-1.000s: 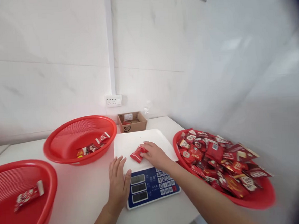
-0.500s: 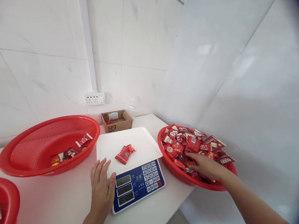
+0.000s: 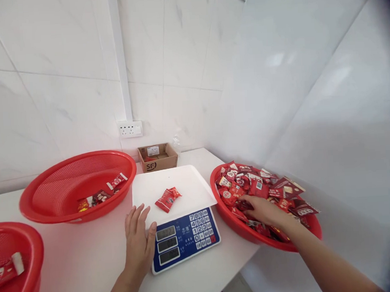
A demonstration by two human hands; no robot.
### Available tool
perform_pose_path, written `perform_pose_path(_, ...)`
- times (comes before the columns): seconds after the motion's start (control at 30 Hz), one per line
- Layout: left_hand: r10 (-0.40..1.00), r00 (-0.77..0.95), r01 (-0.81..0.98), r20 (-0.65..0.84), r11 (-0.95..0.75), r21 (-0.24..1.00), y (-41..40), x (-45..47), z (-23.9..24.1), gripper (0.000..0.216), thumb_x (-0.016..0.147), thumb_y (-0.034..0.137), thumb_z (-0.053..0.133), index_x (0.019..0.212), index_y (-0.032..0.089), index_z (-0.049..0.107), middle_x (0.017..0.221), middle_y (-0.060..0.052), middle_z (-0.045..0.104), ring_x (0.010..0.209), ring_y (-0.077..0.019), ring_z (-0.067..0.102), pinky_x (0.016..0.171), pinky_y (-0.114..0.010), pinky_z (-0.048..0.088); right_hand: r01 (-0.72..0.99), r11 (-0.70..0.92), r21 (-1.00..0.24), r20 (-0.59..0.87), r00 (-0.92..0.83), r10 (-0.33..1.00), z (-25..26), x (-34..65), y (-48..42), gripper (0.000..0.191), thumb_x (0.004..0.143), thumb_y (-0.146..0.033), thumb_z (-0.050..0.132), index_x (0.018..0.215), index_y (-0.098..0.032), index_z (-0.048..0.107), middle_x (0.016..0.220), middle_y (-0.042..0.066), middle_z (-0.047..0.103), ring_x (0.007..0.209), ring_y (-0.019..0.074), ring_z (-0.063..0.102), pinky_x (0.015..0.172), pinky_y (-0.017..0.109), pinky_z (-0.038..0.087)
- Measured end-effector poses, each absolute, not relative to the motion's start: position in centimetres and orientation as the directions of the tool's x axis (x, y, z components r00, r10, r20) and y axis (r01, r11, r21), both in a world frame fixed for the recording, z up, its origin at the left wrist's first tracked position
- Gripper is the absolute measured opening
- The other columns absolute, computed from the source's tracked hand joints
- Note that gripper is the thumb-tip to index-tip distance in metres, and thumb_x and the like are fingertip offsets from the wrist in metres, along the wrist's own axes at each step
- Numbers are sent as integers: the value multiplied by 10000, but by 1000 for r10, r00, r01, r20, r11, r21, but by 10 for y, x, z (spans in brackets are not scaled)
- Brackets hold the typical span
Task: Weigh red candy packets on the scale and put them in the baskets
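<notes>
My left hand (image 3: 139, 239) rests at the left edge of a white electronic scale (image 3: 187, 236), fingers stretched out and holding nothing. Two small red snack packets (image 3: 167, 200) lie together on the scale's white pan (image 3: 191, 186). To the right, my right hand (image 3: 260, 210) reaches into a red plastic basket (image 3: 235, 231) heaped with red and brown snack packets (image 3: 259, 188). Its fingers are curled down among the packets with the tips partly hidden, so what they grip cannot be made out.
A red perforated basket (image 3: 49, 190) with a few packets stands left of the scale. Another red basket (image 3: 33, 261) is cut off at the lower left, a packet (image 3: 6, 274) inside. Behind the scale sits an open cardboard box (image 3: 159, 163), near a wall socket (image 3: 130, 129).
The whole view has shifted slightly, showing more of the lower-left basket. My right hand has shifted a little toward the near-left part of the heap. The left hand stays at the scale.
</notes>
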State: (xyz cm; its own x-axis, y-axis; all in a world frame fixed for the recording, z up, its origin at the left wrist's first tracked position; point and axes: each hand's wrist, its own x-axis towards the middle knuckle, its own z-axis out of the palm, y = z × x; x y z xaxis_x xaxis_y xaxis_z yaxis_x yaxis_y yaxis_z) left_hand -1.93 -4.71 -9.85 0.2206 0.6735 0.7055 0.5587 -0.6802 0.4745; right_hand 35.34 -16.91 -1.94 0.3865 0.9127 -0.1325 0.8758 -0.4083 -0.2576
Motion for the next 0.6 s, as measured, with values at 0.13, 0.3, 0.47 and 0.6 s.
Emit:
perform_pose_path(0.13, 671, 225, 572, 706, -678, 462, -50, -19, -98, 350, 949, 265, 382, 1293, 215, 420, 1339, -123, 456, 1333, -282, 317, 1073, -553, 295, 868, -465, -175, -22, 468, 883, -14, 357, -156, 416, 793, -335, 496, 1176, -204, 592, 1078, 105, 698, 974, 297, 647, 819, 401, 480)
perform_pose_path(0.3, 676, 235, 588, 699, -671, 451, -51, -19, -99, 351, 951, 255, 385, 1299, 212, 413, 1341, -121, 465, 1349, -269, 303, 1077, -553, 292, 862, -317, -395, 107, 386, 916, 6, 322, -121, 475, 777, -419, 511, 1215, -245, 567, 1197, 57, 654, 1000, 260, 638, 868, 368, 479)
perform_pose_path(0.47, 690, 222, 596, 689, -655, 464, -53, -20, -98, 355, 947, 256, 391, 1298, 215, 419, 1358, -116, 468, 1354, -267, 310, 1079, -550, 294, 865, -137, -483, 9, 161, 987, 14, 260, -80, 476, 761, -398, 561, 1213, -252, 589, 1180, 39, 663, 930, 227, 641, 860, 357, 481)
perform_pose_path(0.6, 698, 220, 600, 682, -648, 469, -53, -22, -97, 355, 949, 253, 388, 1300, 215, 420, 1364, -119, 470, 1355, -266, 315, 1070, -550, 308, 877, -99, -470, 26, 126, 992, 9, 237, -51, 485, 805, -401, 526, 1256, -223, 564, 1241, 67, 624, 935, 211, 629, 876, 357, 471)
